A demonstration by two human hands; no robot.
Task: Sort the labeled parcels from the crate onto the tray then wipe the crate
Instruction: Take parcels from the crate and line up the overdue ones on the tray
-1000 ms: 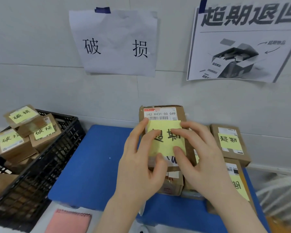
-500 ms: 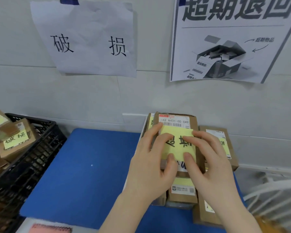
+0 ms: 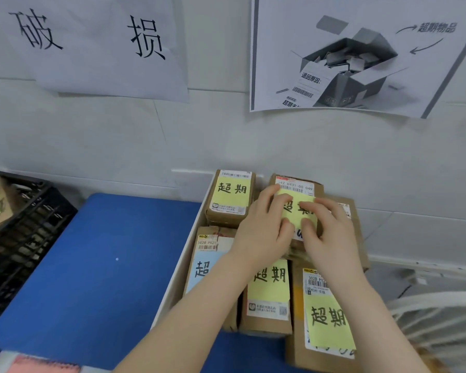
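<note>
1. Lay nearest: labeled parcels (image 3: 269, 297) packed in the white-rimmed tray (image 3: 183, 254).
2. Held above the tray's far end: top parcel (image 3: 293, 183), with left hand (image 3: 261, 232) and right hand (image 3: 331, 238) fingers curled over its yellow note (image 3: 292, 212).
3. Stood far left: black crate (image 3: 33, 232).

The top parcel (image 3: 297, 181) and the parcels around it are matt brown cardboard, slightly scuffed at the edges, and carry smooth white printed labels. The sticky note (image 3: 293, 214) on it is thin, matt yellow paper. The crate (image 3: 30, 238) is black lattice plastic with a dull sheen. The blue surface (image 3: 105, 265) looks smooth and matt. The wall sign (image 3: 92, 49) is creased white paper.
</note>
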